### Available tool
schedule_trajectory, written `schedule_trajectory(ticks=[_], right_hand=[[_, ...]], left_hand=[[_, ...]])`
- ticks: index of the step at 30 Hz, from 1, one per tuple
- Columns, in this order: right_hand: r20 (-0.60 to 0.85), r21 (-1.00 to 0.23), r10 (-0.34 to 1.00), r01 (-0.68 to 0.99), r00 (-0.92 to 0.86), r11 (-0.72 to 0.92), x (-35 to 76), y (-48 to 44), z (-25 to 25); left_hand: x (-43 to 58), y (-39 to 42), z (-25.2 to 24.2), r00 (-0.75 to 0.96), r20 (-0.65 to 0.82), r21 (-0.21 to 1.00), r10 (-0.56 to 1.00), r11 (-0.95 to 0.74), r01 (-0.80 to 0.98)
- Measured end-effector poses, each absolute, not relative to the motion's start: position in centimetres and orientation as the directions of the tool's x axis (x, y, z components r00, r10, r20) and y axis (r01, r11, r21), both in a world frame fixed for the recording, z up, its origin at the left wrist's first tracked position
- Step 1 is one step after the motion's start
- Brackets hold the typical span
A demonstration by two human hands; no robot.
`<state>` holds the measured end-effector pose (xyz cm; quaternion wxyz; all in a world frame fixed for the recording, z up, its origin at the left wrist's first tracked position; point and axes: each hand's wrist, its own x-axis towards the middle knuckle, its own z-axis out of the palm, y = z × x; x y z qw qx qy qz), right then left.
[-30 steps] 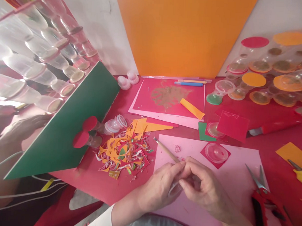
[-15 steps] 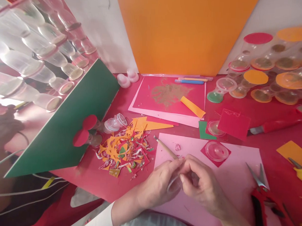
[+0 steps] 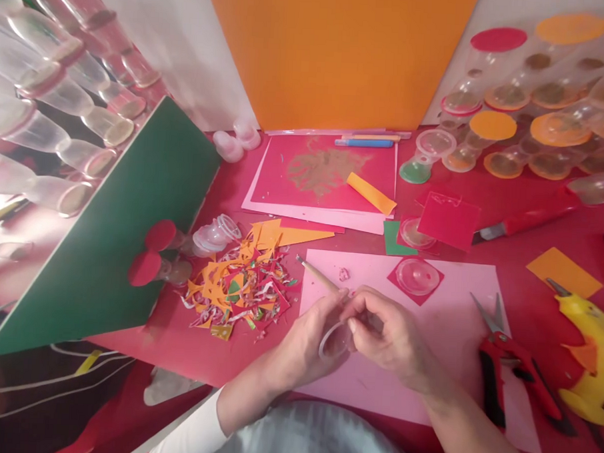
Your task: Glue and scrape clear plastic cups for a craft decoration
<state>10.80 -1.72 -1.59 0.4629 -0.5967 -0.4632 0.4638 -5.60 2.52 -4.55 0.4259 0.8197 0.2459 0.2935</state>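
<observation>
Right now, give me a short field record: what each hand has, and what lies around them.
left hand: grips clear cup
right hand: on the cup too, holding a brush
under hands: pink sheet
left of sheet: paper scraps
right of hands: red scissors, yellow glue gun
on sheet: clear lid on a red square

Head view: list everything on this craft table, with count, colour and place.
clear cup: one, transparent, held between both hands
brush: one, wooden, by the left hand
pink sheet: one, under the hands
paper scraps: a pile, orange, red, green, left of the pink sheet
scissors: one, red handles, right
glue gun: one, yellow, far right
orange board: one, against the wall
green board: one, leaning, left
left hand: grip on the cup
right hand: grip on the cup
</observation>
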Motion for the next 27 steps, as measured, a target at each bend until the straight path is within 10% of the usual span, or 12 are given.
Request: schedule_trajectory(ticks=[27], right_hand=[[-0.044, -0.968, 0.986, 0.236, 0.158, -0.081, 10.4, -2.0, -2.4]], left_hand=[[-5.9, 2.3, -4.6, 0.731, 0.252, 0.756, 0.634, -0.601, 0.261]])
